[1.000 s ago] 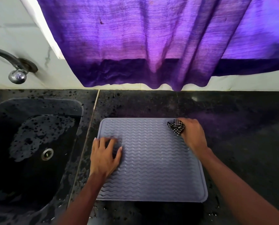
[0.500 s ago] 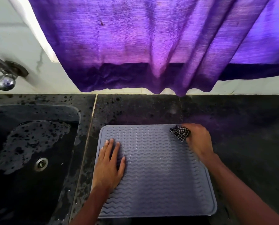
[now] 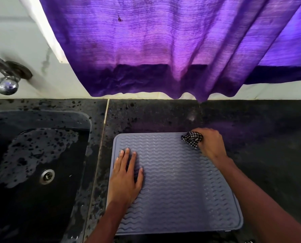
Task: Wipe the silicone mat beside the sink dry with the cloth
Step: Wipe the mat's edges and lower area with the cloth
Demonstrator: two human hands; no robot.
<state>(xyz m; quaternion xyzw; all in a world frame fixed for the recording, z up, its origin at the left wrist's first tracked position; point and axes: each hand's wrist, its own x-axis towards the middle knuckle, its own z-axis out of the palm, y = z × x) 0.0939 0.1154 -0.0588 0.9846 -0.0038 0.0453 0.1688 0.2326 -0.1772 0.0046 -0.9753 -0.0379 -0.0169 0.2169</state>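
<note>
**Desk:** Where's the mat sitting?

**Operator:** I see the silicone mat (image 3: pixel 181 190) flat on the dark counter (image 3: pixel 272 155), just to the right of the sink (image 3: pixel 89 122). A strip of speckled, wet-looking counter with a pale seam runs between the mat's left edge and the sink rim.

**Desk:** And the hands?

**Operator:** The left hand (image 3: pixel 126 179) lies palm down on the mat's left part. Its fingers are straight, slightly spread and pressing flat, with the outer fingers just inside the raised left rim. The right hand (image 3: pixel 211 145) is at the far right corner, with its fingers curled round a bunched black-and-white checked cloth (image 3: pixel 192 139). The cloth touches the mat just inside the far edge. The hand covers that corner, so I can't tell exactly where the rim turns.

**Desk:** What room do you read around them?

**Operator:** The mat's wavy ridges show uncovered from the left thumb across to the right forearm and down to the near edge. That edge lies close to the bottom of my view. The right forearm crosses the right edge. Past that edge the counter runs on dark to the frame's side. Beyond the far edge a band of counter reaches the wall, and the hem of the purple curtain (image 3: pixel 163 50) hangs above it, apart from the right hand. The tap (image 3: pixel 6 84) is over the sink's far left, well apart from both hands.
</note>
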